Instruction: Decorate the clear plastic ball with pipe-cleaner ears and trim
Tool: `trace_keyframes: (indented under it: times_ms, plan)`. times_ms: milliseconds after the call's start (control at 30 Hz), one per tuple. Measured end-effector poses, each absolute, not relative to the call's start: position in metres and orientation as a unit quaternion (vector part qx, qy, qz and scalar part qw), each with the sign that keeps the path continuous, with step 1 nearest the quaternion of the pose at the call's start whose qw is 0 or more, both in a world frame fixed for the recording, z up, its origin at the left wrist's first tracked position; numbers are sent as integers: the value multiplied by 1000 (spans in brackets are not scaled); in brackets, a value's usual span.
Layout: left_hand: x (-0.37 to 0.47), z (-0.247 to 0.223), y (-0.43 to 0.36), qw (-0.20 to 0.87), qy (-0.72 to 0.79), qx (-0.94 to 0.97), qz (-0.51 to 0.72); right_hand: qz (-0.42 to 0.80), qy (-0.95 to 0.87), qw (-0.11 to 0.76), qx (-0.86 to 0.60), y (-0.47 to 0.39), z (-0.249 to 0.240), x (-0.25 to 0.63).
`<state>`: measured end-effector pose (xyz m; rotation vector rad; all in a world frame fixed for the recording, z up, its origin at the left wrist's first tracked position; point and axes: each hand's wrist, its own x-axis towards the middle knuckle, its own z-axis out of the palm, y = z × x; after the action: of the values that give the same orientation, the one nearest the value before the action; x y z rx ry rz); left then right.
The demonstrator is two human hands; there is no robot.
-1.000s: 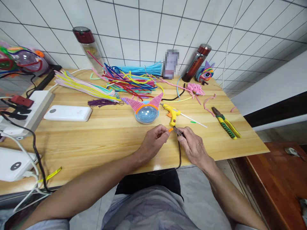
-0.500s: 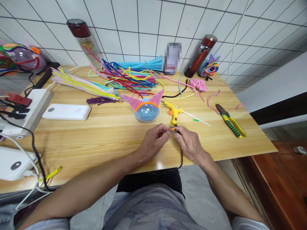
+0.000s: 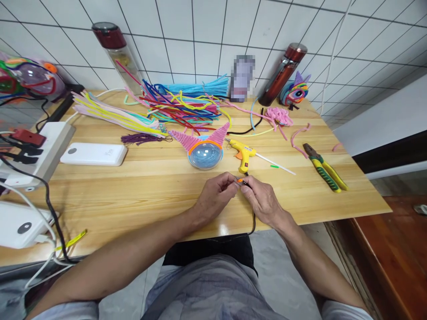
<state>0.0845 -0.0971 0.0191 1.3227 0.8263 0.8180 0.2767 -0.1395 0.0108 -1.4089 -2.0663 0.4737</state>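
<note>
Close together above the table's front half, my left hand (image 3: 218, 193) and my right hand (image 3: 262, 198) are both closed in a pinch. A small orange piece (image 3: 240, 180) shows between their fingertips, its kind too small to tell. Something thin and greyish at the left fingertips cannot be made out. Just beyond the hands lies a yellow glue gun (image 3: 244, 155) with a white glue stick in its back. To its left sits a clear dome (image 3: 205, 156) with blue inside, an orange rim and two pink pipe-cleaner ears.
Pipe cleaners (image 3: 187, 104) in many colours lie along the back. Pliers (image 3: 325, 169) and a pink pipe-cleaner bundle (image 3: 279, 116) are at right. Two bottles, one a dark red flask (image 3: 283, 75), stand by the wall. A power strip (image 3: 43, 151) and white power bank (image 3: 94, 154) are at left.
The camera view has shifted slightly. Both hands stay together at nearly the same spot, with the orange piece turned a little between the fingertips.
</note>
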Motion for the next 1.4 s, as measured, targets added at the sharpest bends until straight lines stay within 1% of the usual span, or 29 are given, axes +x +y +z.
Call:
trace_keyframes:
  times_ms: [300, 600, 867, 1033, 1400]
  plan:
    - [85, 15, -98, 640, 351, 585, 353, 161, -787, 321, -502, -139, 10, 278]
    - [83, 25, -99, 644, 342, 591, 345, 182, -790, 322, -489, -139, 10, 277]
    - [82, 18, -99, 627, 342, 609, 346, 189, -786, 332, -486, -139, 12, 277]
    - [80, 22, -100, 639, 313, 612, 344, 226, -772, 335, -490, -141, 12, 279]
    - [76, 19, -99, 664, 280, 610, 331, 221, -782, 348, -468, -143, 14, 281]
